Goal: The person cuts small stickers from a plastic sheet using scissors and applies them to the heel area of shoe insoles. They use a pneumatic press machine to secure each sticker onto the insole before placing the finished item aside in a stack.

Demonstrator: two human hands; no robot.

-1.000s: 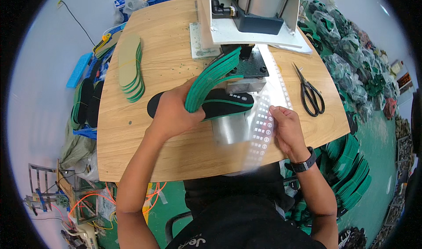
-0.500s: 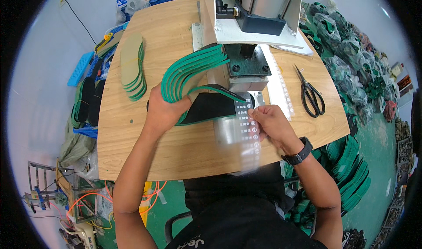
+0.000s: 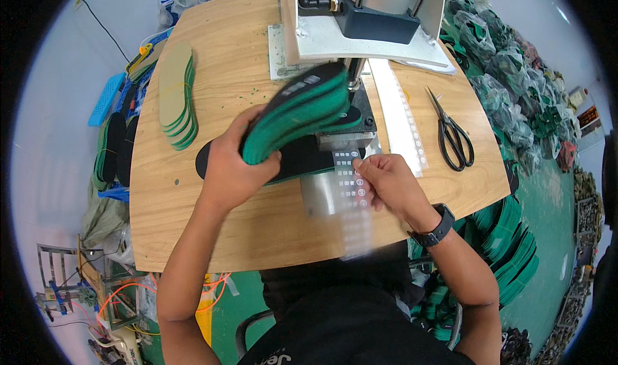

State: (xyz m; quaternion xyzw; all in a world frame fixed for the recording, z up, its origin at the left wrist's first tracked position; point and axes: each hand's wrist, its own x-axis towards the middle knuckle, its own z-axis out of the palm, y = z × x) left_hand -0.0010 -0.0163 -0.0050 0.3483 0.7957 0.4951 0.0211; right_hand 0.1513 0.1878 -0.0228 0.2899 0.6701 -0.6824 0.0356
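A bent stack of insoles [image 3: 293, 123], black on top with green edges, is gripped in my left hand [image 3: 235, 165]. White printed marks show on its uppermost insole. Beneath it, a black insole [image 3: 296, 159] lies flat, its right end by the metal block of the press [image 3: 347, 140]. My right hand [image 3: 393, 185] pinches a clear film strip [image 3: 353, 197] with rows of white printed marks. The strip's upper end lies over the insole at the block's front edge, while its lower end hangs blurred toward the table edge. Whether the block touches the insole is hidden.
Black-handled scissors [image 3: 456, 136] and another film strip on white backing [image 3: 402, 114] lie right of the press. A banded stack of beige-faced insoles [image 3: 174, 94] rests at the table's left. Bagged green pieces [image 3: 502, 88] line the right side.
My left hand has lifted and tilted the insole stack, so its black printed top shows. The press block sits lower, with more rod visible. My right hand still holds the film strip.
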